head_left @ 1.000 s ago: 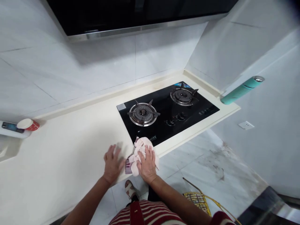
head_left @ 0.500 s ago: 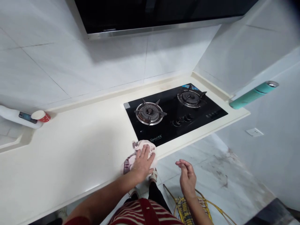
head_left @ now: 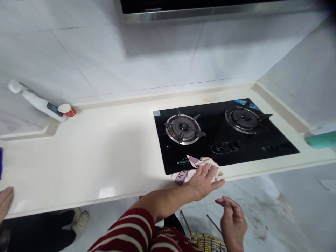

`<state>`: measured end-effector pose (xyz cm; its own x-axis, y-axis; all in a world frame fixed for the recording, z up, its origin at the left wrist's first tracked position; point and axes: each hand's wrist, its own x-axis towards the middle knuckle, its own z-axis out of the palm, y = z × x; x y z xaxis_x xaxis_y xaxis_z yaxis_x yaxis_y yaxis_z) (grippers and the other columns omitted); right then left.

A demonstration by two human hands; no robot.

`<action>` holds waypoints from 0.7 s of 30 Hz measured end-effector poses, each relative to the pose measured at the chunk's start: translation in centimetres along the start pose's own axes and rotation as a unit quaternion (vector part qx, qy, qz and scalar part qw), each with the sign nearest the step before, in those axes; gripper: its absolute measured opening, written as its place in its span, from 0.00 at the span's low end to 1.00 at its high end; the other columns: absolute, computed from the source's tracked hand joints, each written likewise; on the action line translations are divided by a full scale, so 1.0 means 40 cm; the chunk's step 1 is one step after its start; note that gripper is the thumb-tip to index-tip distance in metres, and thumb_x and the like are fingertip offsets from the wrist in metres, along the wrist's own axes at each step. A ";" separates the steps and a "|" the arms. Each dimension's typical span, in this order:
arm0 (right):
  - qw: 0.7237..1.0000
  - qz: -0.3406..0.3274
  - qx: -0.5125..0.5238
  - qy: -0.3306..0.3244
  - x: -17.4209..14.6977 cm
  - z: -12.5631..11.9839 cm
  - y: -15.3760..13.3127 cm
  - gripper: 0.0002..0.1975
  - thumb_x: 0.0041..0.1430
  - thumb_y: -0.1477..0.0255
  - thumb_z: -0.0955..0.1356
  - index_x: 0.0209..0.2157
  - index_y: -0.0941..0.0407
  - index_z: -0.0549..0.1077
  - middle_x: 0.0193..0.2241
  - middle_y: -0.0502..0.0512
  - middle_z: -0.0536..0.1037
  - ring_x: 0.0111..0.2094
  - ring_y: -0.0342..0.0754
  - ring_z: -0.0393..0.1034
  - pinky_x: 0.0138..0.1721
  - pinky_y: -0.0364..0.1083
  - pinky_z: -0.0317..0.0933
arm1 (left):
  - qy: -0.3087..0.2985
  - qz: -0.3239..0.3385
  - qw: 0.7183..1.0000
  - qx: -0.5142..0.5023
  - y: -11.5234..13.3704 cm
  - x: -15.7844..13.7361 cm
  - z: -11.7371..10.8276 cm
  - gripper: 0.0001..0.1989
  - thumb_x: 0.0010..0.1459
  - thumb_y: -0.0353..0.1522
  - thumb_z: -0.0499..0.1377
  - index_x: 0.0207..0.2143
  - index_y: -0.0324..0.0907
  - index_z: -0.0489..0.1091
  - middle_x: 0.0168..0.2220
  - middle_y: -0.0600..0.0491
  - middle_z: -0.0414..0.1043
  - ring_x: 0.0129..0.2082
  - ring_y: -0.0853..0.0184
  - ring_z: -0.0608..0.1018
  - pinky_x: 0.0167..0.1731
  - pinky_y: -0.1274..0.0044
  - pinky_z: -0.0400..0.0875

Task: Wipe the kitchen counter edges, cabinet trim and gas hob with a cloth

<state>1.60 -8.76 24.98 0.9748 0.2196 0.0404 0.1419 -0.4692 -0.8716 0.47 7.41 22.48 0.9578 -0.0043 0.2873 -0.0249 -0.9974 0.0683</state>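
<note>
My left hand (head_left: 203,182) presses a crumpled white and pink cloth (head_left: 181,177) against the front edge of the counter, its fingers bent over the fabric. The cloth partly overlaps the near edge of a black glass gas hob (head_left: 210,129), just by the brand lettering. On the hob are two round burners, a left burner (head_left: 183,128) and a right burner (head_left: 245,119), with control knobs (head_left: 225,147) between them. My right hand (head_left: 233,222) hangs in the air in front of the counter, fingers curled in towards the thumb, and nothing shows in it.
A red and white paper cup (head_left: 67,110) and a white device with a small display (head_left: 39,103) stand at the back left of the pale counter (head_left: 105,150). Another person's hand (head_left: 5,201) rests at the left edge. A green cylinder (head_left: 321,140) is far right; a yellow woven basket (head_left: 210,243) sits below.
My left hand has slid the cloth rightward along the hob's front edge. The view has shifted left, bringing in another person's hand and legs. My right hand stays curled in the air.
</note>
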 end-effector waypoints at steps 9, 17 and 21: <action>0.998 -0.047 -0.015 -0.044 0.038 0.054 -0.026 0.20 0.61 0.53 0.64 0.40 0.56 0.74 0.33 0.57 0.80 0.41 0.55 0.74 0.51 0.53 0.63 | -0.047 -0.081 0.995 -0.016 -0.075 -0.253 -0.098 0.33 0.63 0.39 0.60 0.68 0.55 0.57 0.71 0.42 0.53 0.66 0.48 0.60 0.62 0.57 0.54; 0.939 -0.298 -0.133 -0.110 0.143 0.286 -0.050 0.21 0.62 0.59 0.61 0.41 0.59 0.77 0.49 0.68 0.76 0.53 0.62 0.68 0.57 0.61 0.59 | -0.132 -0.232 0.963 -0.034 -0.212 -0.664 -0.240 0.42 0.51 0.51 0.68 0.66 0.55 0.61 0.70 0.37 0.51 0.67 0.43 0.58 0.62 0.51 0.54; 0.913 -0.355 -0.192 -0.058 0.124 0.376 -0.045 0.23 0.62 0.62 0.60 0.47 0.61 0.77 0.54 0.72 0.72 0.58 0.69 0.64 0.56 0.68 0.56 | -0.135 -0.273 0.952 -0.010 -0.274 -0.874 -0.282 0.46 0.47 0.52 0.70 0.66 0.54 0.61 0.70 0.36 0.51 0.68 0.42 0.57 0.63 0.51 0.53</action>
<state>3.59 6.04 19.38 0.5925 0.6635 0.4569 0.8022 -0.4340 -0.4100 -35.98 19.30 22.48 0.8680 0.4939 -0.0522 0.4956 -0.8546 0.1553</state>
